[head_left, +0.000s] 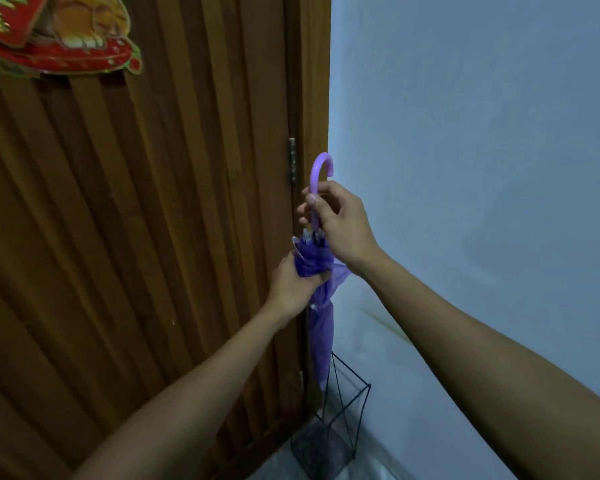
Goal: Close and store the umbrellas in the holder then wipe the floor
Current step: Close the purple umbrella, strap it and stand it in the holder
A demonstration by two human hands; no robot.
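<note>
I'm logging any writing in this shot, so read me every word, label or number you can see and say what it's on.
None can be read.
Red and gold door decoration: gold marks at its left edge, too blurred to read.
Purple umbrella, its hooked handle and the black wire holder: no text visible.

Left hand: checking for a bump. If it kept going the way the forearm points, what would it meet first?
Probably the wooden door. The left hand, clasped on the purple umbrella, points up toward the hinge edge; depth unclear.

Purple folded umbrella (321, 327) with a paler lilac hooked handle (317, 181), black wire holder (343, 403), brown vertically ribbed wooden door (136, 220), pale blue-grey wall (482, 150), red and orange decoration (56, 32)
</note>
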